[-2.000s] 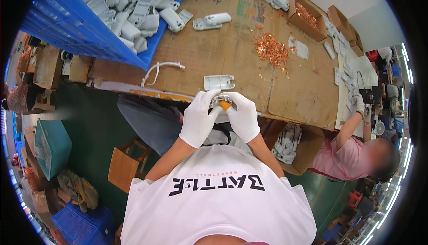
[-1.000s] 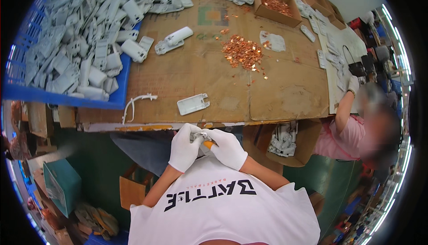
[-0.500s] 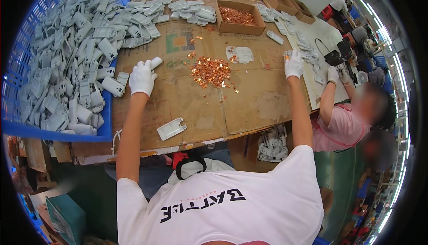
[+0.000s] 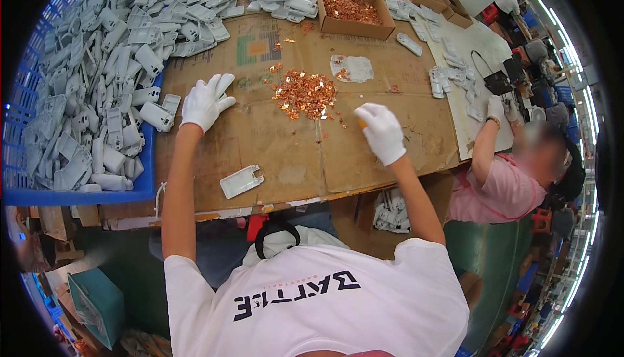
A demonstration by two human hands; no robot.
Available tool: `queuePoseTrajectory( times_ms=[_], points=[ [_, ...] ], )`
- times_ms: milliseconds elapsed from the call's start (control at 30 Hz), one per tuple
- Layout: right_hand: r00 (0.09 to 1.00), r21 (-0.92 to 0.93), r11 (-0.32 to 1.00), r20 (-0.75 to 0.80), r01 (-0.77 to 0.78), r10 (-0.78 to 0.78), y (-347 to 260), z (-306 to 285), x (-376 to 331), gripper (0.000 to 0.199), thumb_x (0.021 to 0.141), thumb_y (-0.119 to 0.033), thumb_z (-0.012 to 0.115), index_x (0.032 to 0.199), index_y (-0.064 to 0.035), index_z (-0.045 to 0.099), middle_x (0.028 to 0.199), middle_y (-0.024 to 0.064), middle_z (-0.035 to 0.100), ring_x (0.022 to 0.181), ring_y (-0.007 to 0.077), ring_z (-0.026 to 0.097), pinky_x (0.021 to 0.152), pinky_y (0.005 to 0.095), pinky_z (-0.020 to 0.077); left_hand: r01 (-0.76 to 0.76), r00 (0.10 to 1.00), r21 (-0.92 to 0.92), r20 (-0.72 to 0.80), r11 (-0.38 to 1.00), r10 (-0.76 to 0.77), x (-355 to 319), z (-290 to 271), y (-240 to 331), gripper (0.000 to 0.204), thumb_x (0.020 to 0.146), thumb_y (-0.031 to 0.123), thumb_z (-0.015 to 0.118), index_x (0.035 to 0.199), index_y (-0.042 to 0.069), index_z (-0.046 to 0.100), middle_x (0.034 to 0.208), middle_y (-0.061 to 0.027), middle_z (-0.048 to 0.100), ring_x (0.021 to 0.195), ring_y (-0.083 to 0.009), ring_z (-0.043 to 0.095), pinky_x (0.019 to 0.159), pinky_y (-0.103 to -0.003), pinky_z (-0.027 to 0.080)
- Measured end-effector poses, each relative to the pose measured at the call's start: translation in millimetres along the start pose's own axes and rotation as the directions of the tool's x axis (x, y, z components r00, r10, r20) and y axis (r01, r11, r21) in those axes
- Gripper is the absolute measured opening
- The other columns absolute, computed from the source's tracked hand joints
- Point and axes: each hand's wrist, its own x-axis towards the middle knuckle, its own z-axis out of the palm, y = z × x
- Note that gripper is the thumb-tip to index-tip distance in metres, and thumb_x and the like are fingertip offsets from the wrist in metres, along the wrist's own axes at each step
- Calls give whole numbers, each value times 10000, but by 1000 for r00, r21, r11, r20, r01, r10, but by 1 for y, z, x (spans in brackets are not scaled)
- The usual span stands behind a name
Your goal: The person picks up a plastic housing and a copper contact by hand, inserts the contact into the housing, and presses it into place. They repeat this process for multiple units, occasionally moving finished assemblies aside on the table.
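Observation:
My left hand, in a white glove, lies on the brown cardboard tabletop with its fingers spread, just right of a grey plastic housing at the crate's edge. My right hand, also gloved, hovers curled just right of a loose pile of small copper parts. A small orange object peeks out of its grip. A single flat grey housing lies near the table's front edge between my arms.
A blue crate heaped with grey housings fills the left. A cardboard box of copper parts stands at the back. At the right, a co-worker in a pink shirt handles grey pieces on a white sheet.
My hands were together at the table's near edge, then spread apart. My left hand stays by the crate's edge; my right hand has come in from the far right to the copper pile.

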Motion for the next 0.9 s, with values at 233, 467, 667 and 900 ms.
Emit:
queuePoseTrajectory(
  times_ms=[233,467,667,900],
  points=[
    [986,156,974,3,-164,166,-26,27,6,232,794,-29,681,1017,-93,673,1015,55,657,966,265,624,823,378,518,18,1000,-130,-16,991,-20,8,18,-21,601,863,535,569,1301,124,584,1135,-235,610,1064,-400,605,920,-474,485],
    [962,170,949,-8,-267,273,-17,39,15,185,807,-67,656,979,-134,669,972,50,640,923,264,634,791,391,528,15,999,11,-36,1000,-14,12,-8,23,431,807,366,675,1123,80,614,1089,-200,659,1008,-373,648,884,-469,517],
    [871,127,920,390,-371,297,-1,43,30,137,793,-159,711,924,-159,674,952,71,630,918,289,636,778,420,530,-307,944,-444,-256,842,210,-21,-23,23,163,756,65,683,914,41,652,872,-148,594,854,-330,605,773,-405,487],
    [814,-83,934,467,-348,345,-15,34,64,159,817,-135,618,943,-96,708,935,166,702,918,368,675,807,475,546,-498,859,-317,-305,807,410,-78,20,22,186,747,-16,651,864,110,725,1215,-177,618,1134,-362,575,983,-417,467]
  ],
)
